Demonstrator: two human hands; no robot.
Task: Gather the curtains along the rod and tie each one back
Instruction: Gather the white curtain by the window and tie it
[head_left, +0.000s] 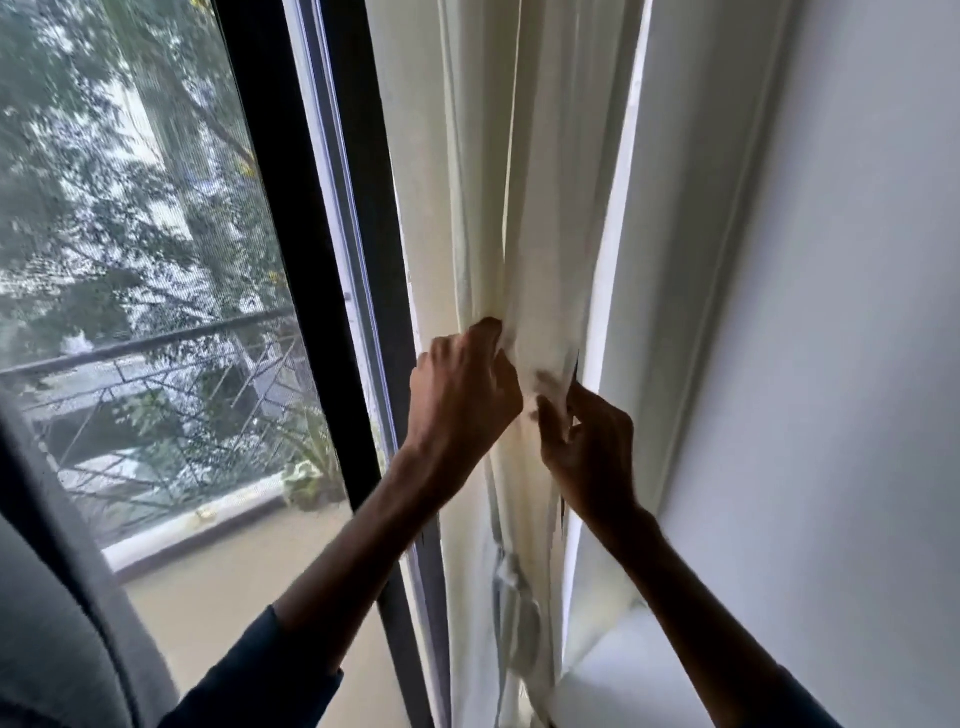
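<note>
- My left hand (462, 395) is at the front of the cream curtain (519, 208). The knuckles face me and the fingers are curled tight around a bunch of folds.
- My right hand (592, 452) is just below and to the right of it, almost touching. Thumb and fingers pinch the curtain's right edge; the fingertips are smeared, so I can't make out the exact hold.
- The curtain is gathered into a narrow column of upright folds. It hangs between the black window frame (332, 260) and the white wall (831, 364), and is narrowest where my hands grip it.
- Lower on the column a greyish strip (511, 577) lies against the cloth. It is blurred, possibly a tie.
- Dark sleeves cover both forearms near the bottom edge.
- Through the glass I see a balcony railing (156, 343) with trees behind it.
- Grey fabric (62, 597) fills the lower-left corner.
</note>
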